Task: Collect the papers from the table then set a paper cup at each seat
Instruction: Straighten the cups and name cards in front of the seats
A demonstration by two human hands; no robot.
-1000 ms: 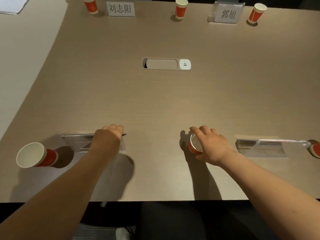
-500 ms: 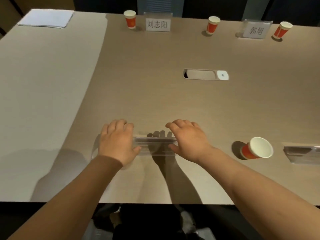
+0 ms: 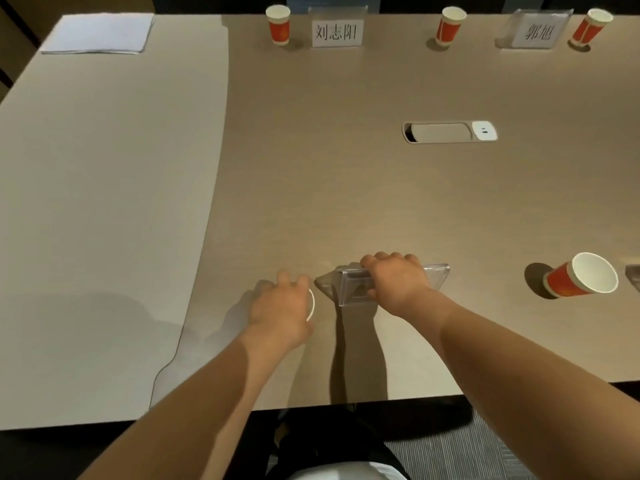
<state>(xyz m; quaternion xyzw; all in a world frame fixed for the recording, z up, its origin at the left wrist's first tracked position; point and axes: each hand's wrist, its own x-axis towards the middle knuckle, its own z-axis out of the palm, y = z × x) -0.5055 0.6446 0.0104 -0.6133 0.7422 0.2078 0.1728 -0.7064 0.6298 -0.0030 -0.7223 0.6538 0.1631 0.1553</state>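
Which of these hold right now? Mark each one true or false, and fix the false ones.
1. The right hand grips the clear name stand. True.
2. The left hand lies flat on bare table. False: it covers a paper cup.
3. Three cups stand along the far edge. True.
4. The stack of papers lies at the near right corner. False: far left corner.

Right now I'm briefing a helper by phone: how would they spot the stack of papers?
Start at the long table and look to its paler end section. The stack of papers lies flat in that section's far corner, the only white sheets, away from the red cups.
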